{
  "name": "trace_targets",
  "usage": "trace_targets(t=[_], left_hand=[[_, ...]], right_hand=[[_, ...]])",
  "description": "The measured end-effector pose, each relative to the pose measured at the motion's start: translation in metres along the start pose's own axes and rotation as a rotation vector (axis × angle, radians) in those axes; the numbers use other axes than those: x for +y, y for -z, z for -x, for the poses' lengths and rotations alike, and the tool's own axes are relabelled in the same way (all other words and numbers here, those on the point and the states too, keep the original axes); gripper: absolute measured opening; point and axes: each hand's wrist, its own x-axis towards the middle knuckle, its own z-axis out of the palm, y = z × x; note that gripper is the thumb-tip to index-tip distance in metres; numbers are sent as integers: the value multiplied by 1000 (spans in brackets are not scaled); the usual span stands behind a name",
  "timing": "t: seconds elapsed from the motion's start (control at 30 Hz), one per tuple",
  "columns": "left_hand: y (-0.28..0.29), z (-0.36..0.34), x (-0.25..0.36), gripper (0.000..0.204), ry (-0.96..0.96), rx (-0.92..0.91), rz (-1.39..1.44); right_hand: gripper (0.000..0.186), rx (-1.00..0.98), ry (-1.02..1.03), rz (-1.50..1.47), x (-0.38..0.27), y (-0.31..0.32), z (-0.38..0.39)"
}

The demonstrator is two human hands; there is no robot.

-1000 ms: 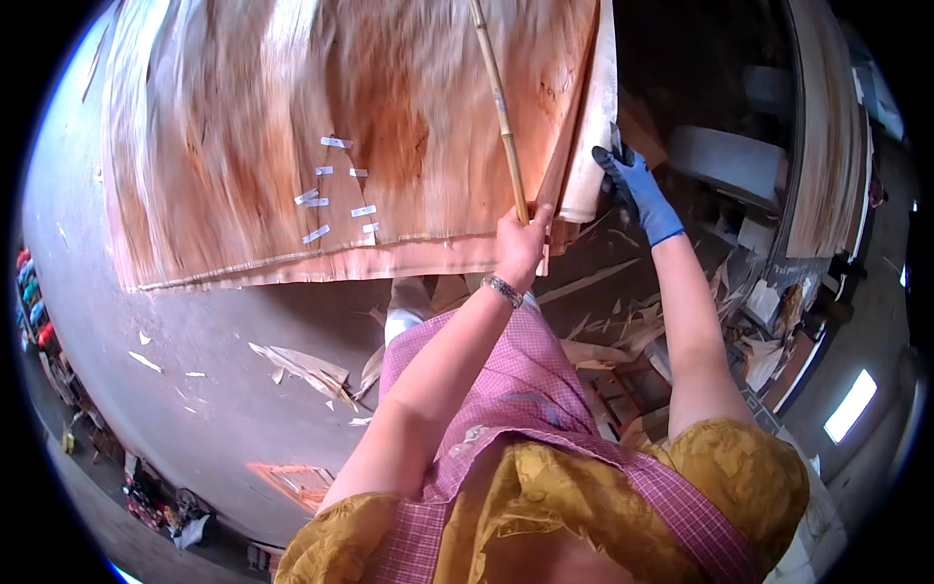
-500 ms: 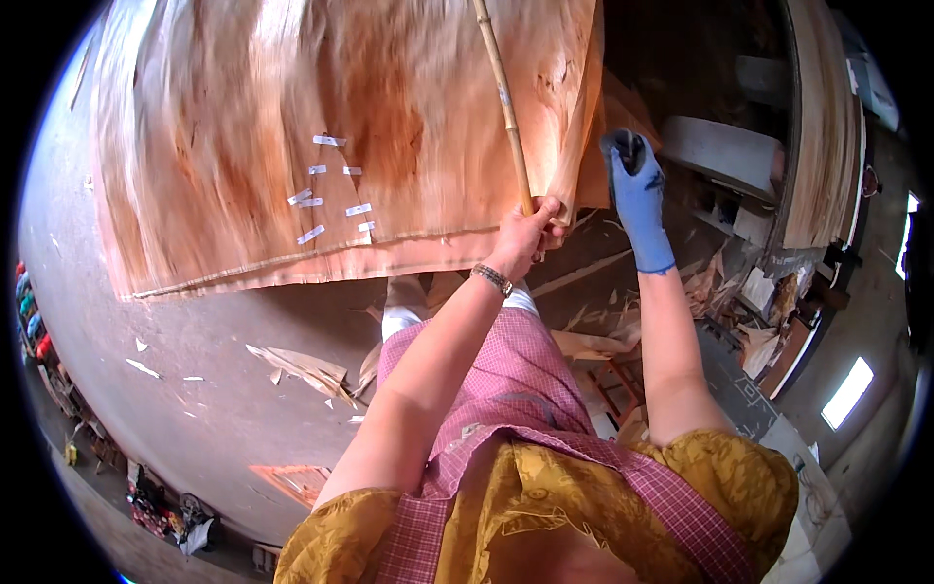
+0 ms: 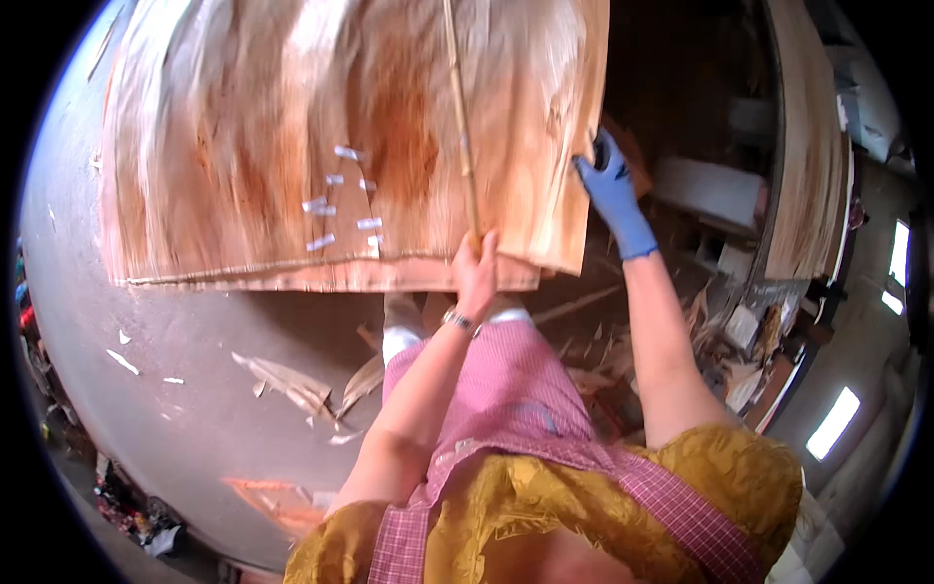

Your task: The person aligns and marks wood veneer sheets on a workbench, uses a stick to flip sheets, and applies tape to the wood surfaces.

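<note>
Our left hand (image 3: 474, 277) closes around the stick (image 3: 460, 117) over the sheet (image 3: 263, 117) on the stack (image 3: 409, 275); our gloved right hand (image 3: 618, 200), half open, meets the sheet's right edge, grip unclear. The near right corner, bunched moments ago, spreads flatter, apparently leaving the sheet smoother.

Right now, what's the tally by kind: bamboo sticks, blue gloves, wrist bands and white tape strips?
Long tan bamboo stick: 1
Blue-and-black fabric glove: 1
Shiny metallic-looking wrist band: 1
Short white tape strips: 8
Total: 11
</note>
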Motion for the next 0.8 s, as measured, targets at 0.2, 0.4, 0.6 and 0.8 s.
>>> trace_targets(t=[0.2, 0.4, 0.6, 0.8], left_hand=[[92, -18, -27, 23, 20, 81, -489], [137, -36, -34, 64, 66, -58, -402], [148, -42, -32, 69, -70, -49, -339], [155, -48, -98, 26, -18, -178, -600]], right_hand=[[56, -200, 116, -39, -134, -76, -6], [37, -274, 139, 271, -159, -132, -32], [64, -239, 159, -98, -141, -171, -43], [58, -426, 285, -390, -295, -215, -10]])
